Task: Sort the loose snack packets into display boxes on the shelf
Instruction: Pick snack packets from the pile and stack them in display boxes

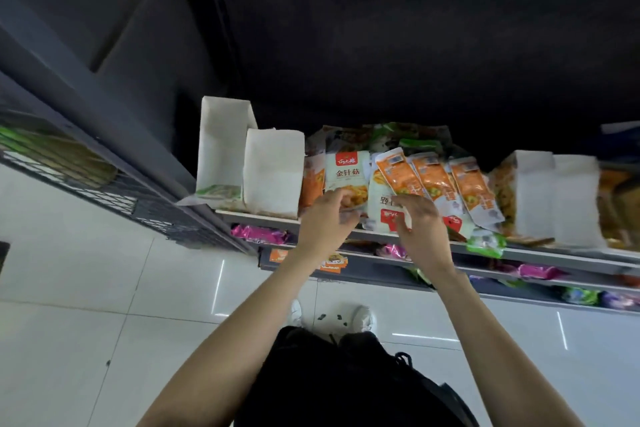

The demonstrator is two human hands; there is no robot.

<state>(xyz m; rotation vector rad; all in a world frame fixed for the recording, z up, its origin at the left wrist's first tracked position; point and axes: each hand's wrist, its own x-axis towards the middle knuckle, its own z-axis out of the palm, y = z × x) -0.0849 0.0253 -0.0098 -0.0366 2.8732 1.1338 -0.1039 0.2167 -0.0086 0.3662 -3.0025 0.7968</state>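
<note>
Packets lie in a loose heap on the shelf, between white boxes on the left and more white boxes on the right, some orange and some white. Near the shelf edge the left hand curls its fingers onto a white packet, though whether it pinches it I cannot tell, while the right hand hovers with fingers spread and bent over another white packet. To do this step well, I judge each hand should take one packet cleanly by its near edge, lift it free of the orange ones overlapping it, and stand it in a box of its own kind.
</note>
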